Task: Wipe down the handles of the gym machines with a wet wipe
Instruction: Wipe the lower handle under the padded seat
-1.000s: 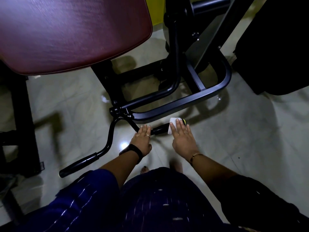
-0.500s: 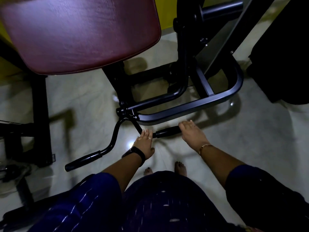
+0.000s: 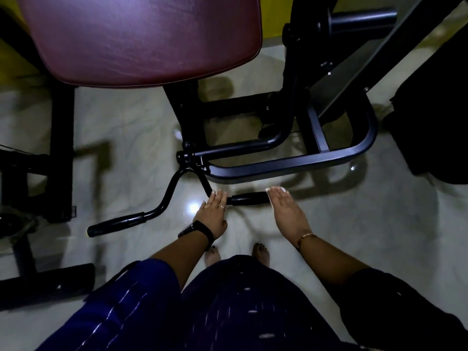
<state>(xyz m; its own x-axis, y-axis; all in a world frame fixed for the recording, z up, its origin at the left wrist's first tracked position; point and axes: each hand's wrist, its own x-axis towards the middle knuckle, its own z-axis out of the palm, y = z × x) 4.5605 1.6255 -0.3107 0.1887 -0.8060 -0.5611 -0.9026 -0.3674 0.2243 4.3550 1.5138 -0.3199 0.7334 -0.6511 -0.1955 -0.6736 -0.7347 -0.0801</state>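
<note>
Fingers (image 3: 277,192) straight, right hand (image 3: 288,214) flat over handle grip (image 3: 249,198) (end covered), left hand (image 3: 212,211) on bar (image 3: 171,190)

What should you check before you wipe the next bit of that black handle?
1. Left hand rests on the bar: ok.
2. Right hand lies flat over the end of the right grip: ok.
3. Wet wipe under the right hand: cannot tell, hidden.
4. Left grip has nothing on it: ok.
5. Left grip already wiped: cannot tell.
</note>
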